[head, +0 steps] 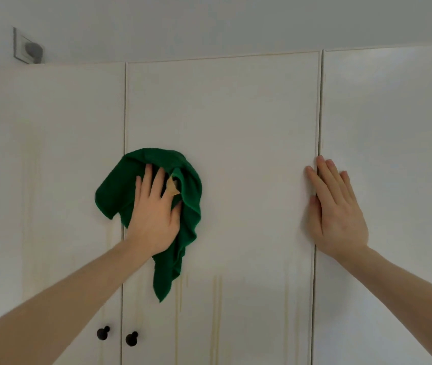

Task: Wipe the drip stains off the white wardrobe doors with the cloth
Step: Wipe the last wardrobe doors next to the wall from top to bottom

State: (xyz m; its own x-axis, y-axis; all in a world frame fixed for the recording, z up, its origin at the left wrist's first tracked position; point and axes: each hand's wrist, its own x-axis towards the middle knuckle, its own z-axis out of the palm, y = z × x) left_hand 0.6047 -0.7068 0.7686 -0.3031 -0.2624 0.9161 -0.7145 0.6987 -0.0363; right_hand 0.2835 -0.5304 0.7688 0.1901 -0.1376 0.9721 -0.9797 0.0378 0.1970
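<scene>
- Left hand (154, 214): at centre-left of the frame, laid flat with fingers extended, pressing the green cloth (157, 206) against the wardrobe surface. The fingers are straight and slightly spread, not curled round the fabric.
- Green cloth: bunched beneath and around the left hand, straddling the seam between the left door (49, 159) and the middle door (236, 127). One corner hangs loose below the hand, tapering to a point toward lower centre. A small tan tag (172, 186) shows on the cloth just beside the fingers.
- Right hand (336, 206): at centre-right of the frame, flat against the wardrobe with fingers extended and close together, holding nothing. It lies across the seam between the middle door and the right door (394, 154).
- Drip stains (217, 312): faint yellowish vertical streaks on the lower part of the middle door, below the cloth; more pale streaks run down the left door and near the seam under the left hand.
- Upper half of the middle door: no distinct streaks can be made out.
- Knobs (117, 335): two dark round knobs at lower left of the frame, one on each side of the left seam.
- Wall fitting (29, 48): a grey fixture on a square plate in the upper left of the frame, above the wardrobe top; its type cannot be told.
</scene>
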